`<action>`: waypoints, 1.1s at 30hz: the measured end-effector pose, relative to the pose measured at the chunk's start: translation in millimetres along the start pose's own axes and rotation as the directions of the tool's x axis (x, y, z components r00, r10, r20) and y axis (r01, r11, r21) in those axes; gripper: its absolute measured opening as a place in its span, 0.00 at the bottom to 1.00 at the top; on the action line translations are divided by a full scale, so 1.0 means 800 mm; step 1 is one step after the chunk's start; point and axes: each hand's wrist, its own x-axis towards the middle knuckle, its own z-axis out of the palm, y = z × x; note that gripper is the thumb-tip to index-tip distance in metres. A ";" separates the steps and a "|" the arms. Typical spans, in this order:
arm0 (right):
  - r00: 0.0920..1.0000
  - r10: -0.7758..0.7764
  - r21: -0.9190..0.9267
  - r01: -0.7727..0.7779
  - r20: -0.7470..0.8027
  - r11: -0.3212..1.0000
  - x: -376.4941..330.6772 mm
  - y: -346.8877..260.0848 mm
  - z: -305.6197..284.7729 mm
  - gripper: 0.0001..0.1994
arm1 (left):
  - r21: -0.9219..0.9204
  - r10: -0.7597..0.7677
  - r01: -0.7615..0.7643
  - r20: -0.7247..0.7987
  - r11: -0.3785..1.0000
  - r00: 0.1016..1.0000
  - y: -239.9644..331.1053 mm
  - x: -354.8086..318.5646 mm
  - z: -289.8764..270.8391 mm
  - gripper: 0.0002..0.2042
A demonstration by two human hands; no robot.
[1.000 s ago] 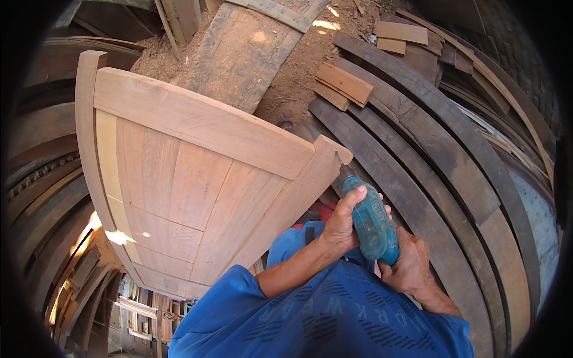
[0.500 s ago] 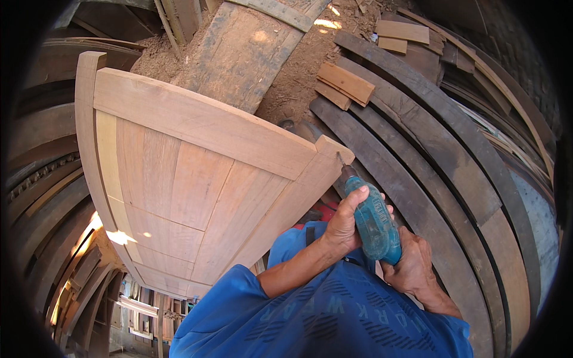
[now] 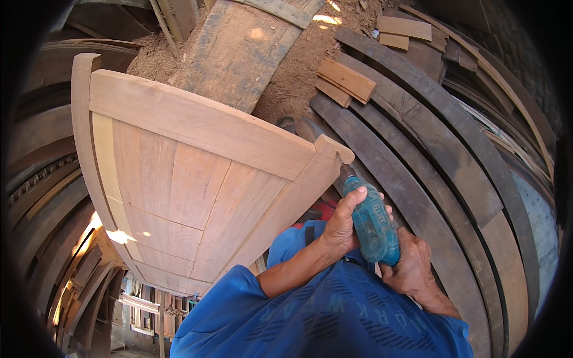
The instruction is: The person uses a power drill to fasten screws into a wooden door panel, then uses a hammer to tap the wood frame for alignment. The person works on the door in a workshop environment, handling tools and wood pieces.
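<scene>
A teal power drill [image 3: 373,222] points up and a little left, its dark bit touching the near corner of a large panelled wooden door [image 3: 197,185]. Round the drill's body, toward its front, my left hand [image 3: 344,222] is wrapped with the thumb along the top. At the rear end my right hand [image 3: 410,262] grips the tool, its lower fingers hidden behind the housing. Pale frame pieces border the door, and where the bit meets the wood the end of one frame piece juts past the crosspiece.
Long dark planks [image 3: 412,173] lie side by side on the right. Two short wood blocks [image 3: 345,82] rest across them. Behind the door, a dusty board [image 3: 233,56] lies among sawdust [image 3: 152,62]. More timber [image 3: 48,131] is stacked along the left.
The drill and both hands keep nearly the same place. The bit's visible length at the door corner looks slightly shorter. The door's far end has shifted slightly left in view.
</scene>
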 end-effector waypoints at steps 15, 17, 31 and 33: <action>1.000 -0.009 0.001 0.009 -0.004 1.000 0.007 0.003 -0.001 0.16 | 0.015 0.001 -0.001 0.008 1.000 1.000 0.001 0.008 -0.003 0.32; 1.000 -0.021 0.006 0.021 -0.017 1.000 0.009 0.004 0.000 0.15 | 0.015 0.001 -0.001 0.007 1.000 1.000 0.002 0.008 -0.003 0.32; 0.999 -0.038 -0.021 0.038 -0.004 0.999 0.019 0.007 -0.002 0.16 | -0.010 -0.001 0.001 -0.002 1.000 1.000 0.007 0.014 -0.001 0.31; 0.999 -0.034 -0.019 0.034 -0.001 0.999 0.020 0.006 -0.002 0.16 | -0.012 0.000 0.000 -0.005 1.000 1.000 0.007 0.015 -0.001 0.31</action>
